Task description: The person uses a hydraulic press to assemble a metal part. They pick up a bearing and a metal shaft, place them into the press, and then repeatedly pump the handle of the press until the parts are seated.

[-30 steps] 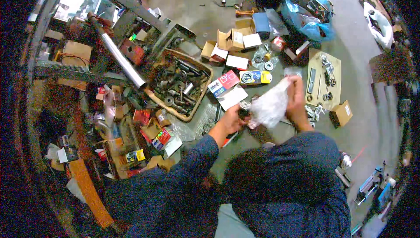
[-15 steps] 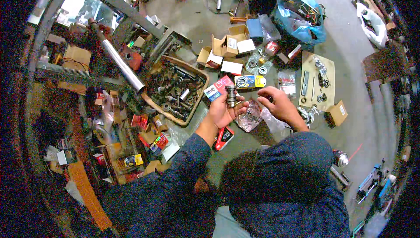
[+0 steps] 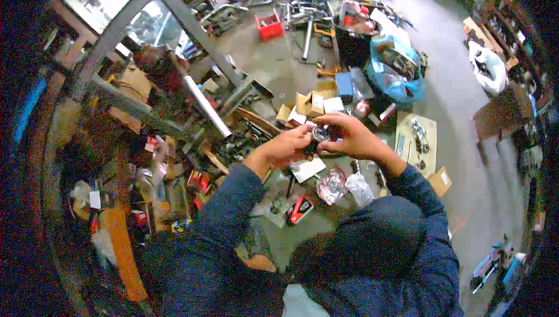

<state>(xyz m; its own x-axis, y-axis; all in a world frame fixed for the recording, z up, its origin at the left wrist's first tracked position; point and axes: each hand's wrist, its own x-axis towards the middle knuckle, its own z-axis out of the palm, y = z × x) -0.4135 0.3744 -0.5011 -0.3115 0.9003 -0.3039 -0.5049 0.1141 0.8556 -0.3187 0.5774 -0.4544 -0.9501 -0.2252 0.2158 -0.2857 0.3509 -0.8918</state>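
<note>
A small dark, cylindrical metal part point(image 3: 319, 134) is held up between my two hands, its round, shiny end turned toward me. From the left, the closed fingers of my left hand point(image 3: 280, 149) grip it. My right hand point(image 3: 353, 136) curls around its other side, thumb and fingers on the part. Below the hands a white box point(image 3: 307, 169) lies on the floor, beside crumpled clear plastic point(image 3: 332, 185) and a white bag point(image 3: 360, 189). Closer to me is a red-and-black box point(image 3: 300, 210). Opened cardboard boxes point(image 3: 309, 103) sit just beyond my hands.
Left of my hands, metal parts point(image 3: 241, 145) are piled near a silver tube point(image 3: 207, 107) and a metal frame point(image 3: 201, 34). A blue bag point(image 3: 397, 66) of parts stands far right of centre. A tan sheet point(image 3: 428, 142) with small parts lies to the right.
My right hand has come in from the right and now grips the metal part together with the left. The part has turned from side-on to end-on. The view has shifted, showing more far floor.
</note>
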